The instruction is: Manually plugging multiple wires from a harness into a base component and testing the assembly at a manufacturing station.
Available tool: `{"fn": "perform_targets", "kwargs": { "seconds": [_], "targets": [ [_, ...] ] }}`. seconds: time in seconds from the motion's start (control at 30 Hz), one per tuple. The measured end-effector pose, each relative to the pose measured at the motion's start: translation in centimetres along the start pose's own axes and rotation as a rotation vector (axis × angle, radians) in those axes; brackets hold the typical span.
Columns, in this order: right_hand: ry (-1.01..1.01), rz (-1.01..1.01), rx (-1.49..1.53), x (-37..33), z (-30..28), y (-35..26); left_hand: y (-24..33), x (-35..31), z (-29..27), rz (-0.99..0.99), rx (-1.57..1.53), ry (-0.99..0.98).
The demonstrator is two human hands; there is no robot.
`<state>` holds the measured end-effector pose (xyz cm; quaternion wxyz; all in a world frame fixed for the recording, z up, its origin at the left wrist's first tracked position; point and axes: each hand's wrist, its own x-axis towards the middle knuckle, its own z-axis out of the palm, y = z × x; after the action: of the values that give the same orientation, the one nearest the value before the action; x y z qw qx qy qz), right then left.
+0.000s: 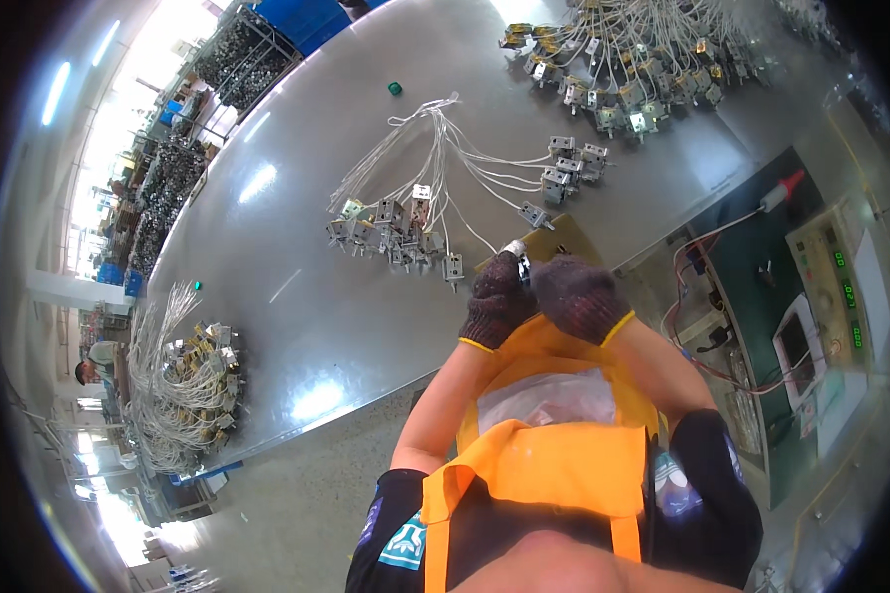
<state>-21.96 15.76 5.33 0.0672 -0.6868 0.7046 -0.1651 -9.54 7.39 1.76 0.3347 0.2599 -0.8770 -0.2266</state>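
Note:
Both my hands wear dark knit gloves with yellow cuffs and meet at the table's near edge. My left hand (496, 299) is closed on a small metal part (524, 269), only a sliver of which shows; a white covering wraps one fingertip. My right hand (581, 296) is curled against the same spot, and whatever its fingers grip is hidden. Just beyond them lies a brownish board (564, 237). Farther out, a cluster of small metal box-shaped parts (396, 229) and a second group (569, 166) lie with white wires (435, 119) fanning together. One single part (536, 214) rests closest to my hands.
Larger heaps of wired metal parts sit on the grey metal table (287, 326): one heap (203, 381) at left, another (613, 84) at far right. To the right stands an instrument with green digits (831, 287), beside a red-tipped probe (781, 190) and loose cables.

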Motion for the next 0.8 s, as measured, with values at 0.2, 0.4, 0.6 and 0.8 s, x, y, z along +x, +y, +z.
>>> {"fn": "perform_targets", "kwargs": {
  "seconds": [0.2, 0.4, 0.6, 0.8],
  "targets": [
    [0.021, -0.074, -0.12, 0.4, 0.0, -0.3, -1.4, -0.4, 0.8, 0.004, -0.05, -0.072],
    [-0.055, -0.046, -0.116, 0.9, -0.3, -0.5, -2.0, -1.0, 1.7, 0.039, -0.031, -0.032],
    [0.005, -0.128, 0.242, -0.7, -2.1, 1.0, 1.7, 0.3, -3.2, -0.492, 0.045, -0.386],
    [-0.611, 0.136, 1.213, -1.5, 0.2, -2.6, 1.7, 7.7, -8.5, -0.103, -0.582, 0.142]
  ]
}}
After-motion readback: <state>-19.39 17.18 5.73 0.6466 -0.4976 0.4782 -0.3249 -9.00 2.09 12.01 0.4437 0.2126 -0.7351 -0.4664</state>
